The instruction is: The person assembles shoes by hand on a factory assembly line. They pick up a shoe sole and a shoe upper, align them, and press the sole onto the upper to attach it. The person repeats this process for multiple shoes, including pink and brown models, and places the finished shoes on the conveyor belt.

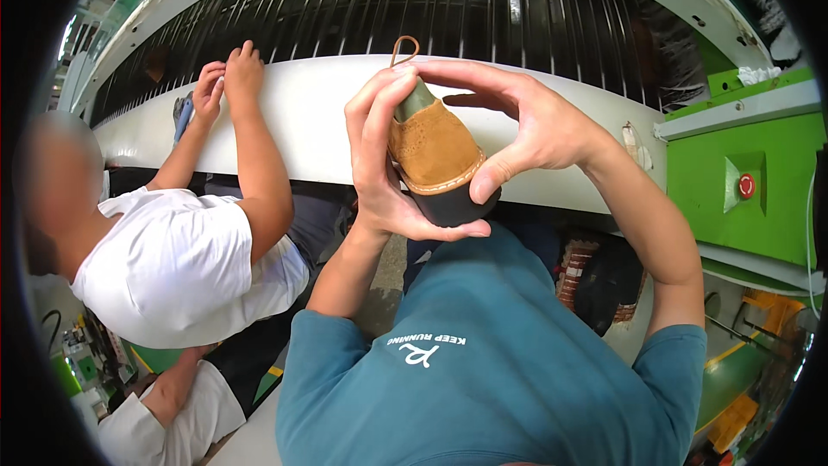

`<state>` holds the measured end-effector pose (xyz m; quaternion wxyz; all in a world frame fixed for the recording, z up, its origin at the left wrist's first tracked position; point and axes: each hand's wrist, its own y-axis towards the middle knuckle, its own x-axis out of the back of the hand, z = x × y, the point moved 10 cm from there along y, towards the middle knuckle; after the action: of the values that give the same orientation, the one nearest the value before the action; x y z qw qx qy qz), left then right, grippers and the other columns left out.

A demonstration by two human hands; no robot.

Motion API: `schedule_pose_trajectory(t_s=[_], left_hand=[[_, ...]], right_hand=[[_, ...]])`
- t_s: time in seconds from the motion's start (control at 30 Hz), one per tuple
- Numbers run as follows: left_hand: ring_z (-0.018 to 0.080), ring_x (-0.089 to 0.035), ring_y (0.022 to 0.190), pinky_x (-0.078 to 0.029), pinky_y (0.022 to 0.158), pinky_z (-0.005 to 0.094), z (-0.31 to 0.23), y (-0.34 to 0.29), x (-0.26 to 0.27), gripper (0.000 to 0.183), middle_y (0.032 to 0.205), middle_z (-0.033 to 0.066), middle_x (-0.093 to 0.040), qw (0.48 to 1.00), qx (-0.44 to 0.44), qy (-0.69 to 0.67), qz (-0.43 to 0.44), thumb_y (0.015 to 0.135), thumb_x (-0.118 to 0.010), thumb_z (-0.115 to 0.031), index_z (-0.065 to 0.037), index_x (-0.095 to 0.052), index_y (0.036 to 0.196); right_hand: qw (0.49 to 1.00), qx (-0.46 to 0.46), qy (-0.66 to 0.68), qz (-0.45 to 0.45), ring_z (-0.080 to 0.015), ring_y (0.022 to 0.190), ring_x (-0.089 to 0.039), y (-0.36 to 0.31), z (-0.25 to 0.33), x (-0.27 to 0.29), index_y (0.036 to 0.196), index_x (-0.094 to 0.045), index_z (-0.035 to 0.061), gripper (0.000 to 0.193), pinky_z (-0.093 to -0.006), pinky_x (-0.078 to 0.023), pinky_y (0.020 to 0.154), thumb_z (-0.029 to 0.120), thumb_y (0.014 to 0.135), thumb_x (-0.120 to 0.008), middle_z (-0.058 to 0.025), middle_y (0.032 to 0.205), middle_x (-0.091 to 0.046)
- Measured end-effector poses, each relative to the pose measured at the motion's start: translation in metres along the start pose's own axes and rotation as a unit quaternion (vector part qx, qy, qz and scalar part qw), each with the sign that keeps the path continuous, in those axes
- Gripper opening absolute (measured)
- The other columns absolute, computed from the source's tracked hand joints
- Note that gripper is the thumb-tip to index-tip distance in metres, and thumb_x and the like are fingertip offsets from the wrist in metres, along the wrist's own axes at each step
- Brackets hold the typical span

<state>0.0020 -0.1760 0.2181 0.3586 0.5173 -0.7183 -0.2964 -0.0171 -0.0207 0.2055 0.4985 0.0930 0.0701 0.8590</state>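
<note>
In front of my chest I hold a small shoe with both hands, above the near edge of the white ledge. It has a tan suede body, a row of pale stitching and a black rounded end facing me. A green part shows at its far end, where a thin brown loop sticks up. My left hand is wrapped round the left side, its thumb below the black end. My right hand arches over from the right, thumb pressed on the black end, fingers reaching the far end.
A white ledge runs across, with a conveyor of thin metal rods beyond it. To my left a co-worker in white reaches over the ledge. A green machine panel with a red button stands at right.
</note>
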Motion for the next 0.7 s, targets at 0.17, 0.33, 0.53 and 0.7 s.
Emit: schedule_pose_trajectory(t_s=[0.17,0.33,0.53,0.7], left_hand=[[0.0443,-0.051,0.150,-0.050,0.121,0.0567,0.002,-0.009,0.002,0.149,0.156,0.0240,-0.046,0.999,0.020,-0.011,-0.033,0.052,-0.109,-0.071,0.008,-0.045,0.161],[0.0454,-0.052,0.149,-0.049,0.122,0.0591,0.000,-0.006,0.004,0.147,0.155,0.0245,-0.046,0.999,-0.001,0.025,-0.029,0.055,-0.107,-0.073,0.008,-0.045,0.161],[0.0435,-0.055,0.147,-0.052,0.119,0.0572,0.000,0.008,0.021,0.128,0.159,0.0258,-0.045,0.999,-0.004,0.014,0.032,0.060,-0.110,-0.054,-0.012,-0.050,0.165],[0.0435,-0.064,0.136,-0.057,0.116,0.0545,-0.014,0.043,0.055,0.089,0.157,0.0243,-0.049,0.974,0.077,0.168,0.132,0.065,-0.104,-0.024,-0.011,-0.070,0.145]], right_hand=[[0.999,0.001,-0.049,0.024,-0.0287,0.153,-0.059,0.002,-0.004,-0.004,0.169,-0.056,0.0099,0.121,-0.0463,-0.044,0.132,0.033,0.064,-0.111,-0.0141,0.166,-0.062],[1.000,-0.004,-0.007,0.016,-0.0279,0.147,-0.063,0.006,-0.007,-0.004,0.166,-0.058,0.0084,0.115,-0.0477,-0.048,0.128,0.032,0.066,-0.110,-0.0123,0.161,-0.065],[0.999,0.014,0.030,-0.030,-0.0294,0.155,-0.055,0.009,-0.014,-0.011,0.166,-0.052,0.0050,0.110,-0.0494,-0.043,0.132,0.033,0.075,-0.107,-0.0115,0.167,-0.055],[0.956,-0.024,-0.178,-0.234,-0.0258,0.134,-0.069,-0.047,-0.062,0.053,0.159,-0.059,0.0057,0.069,-0.0420,-0.055,0.118,0.023,0.099,-0.087,-0.0136,0.152,-0.065]])
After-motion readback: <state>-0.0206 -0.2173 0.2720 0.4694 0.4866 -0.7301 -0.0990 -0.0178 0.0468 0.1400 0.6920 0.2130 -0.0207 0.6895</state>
